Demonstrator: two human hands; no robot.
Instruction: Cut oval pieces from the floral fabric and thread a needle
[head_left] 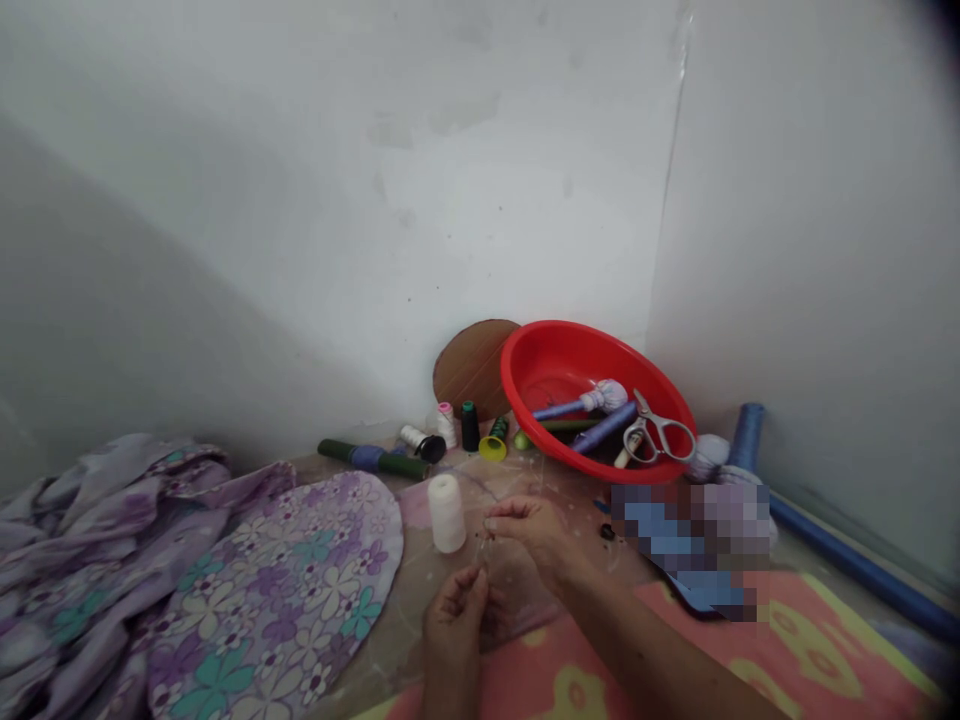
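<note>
In the lower middle, my left hand (461,605) is closed in a pinch, thumb against fingers. Just above it and to the right, my right hand (534,532) pinches with thumb and forefinger. Between the two pinches runs a thin, pale thread (484,550), faint in the view; whether a needle is there is too small to tell. A white cone of thread (447,515) stands upright just left of my right fingertips, apart from both hands. Left of my hands lies a rounded piece of purple and teal floral fabric (300,580).
A tilted red basin (517,400) holds scissors (660,435) and cloth-headed sticks. Several thread spools (469,427) and a green tube (337,452) line the wall. Bunched fabric (112,540) lies left; a partly blurred phone-like object (675,550) and a blue pole (847,555) are right.
</note>
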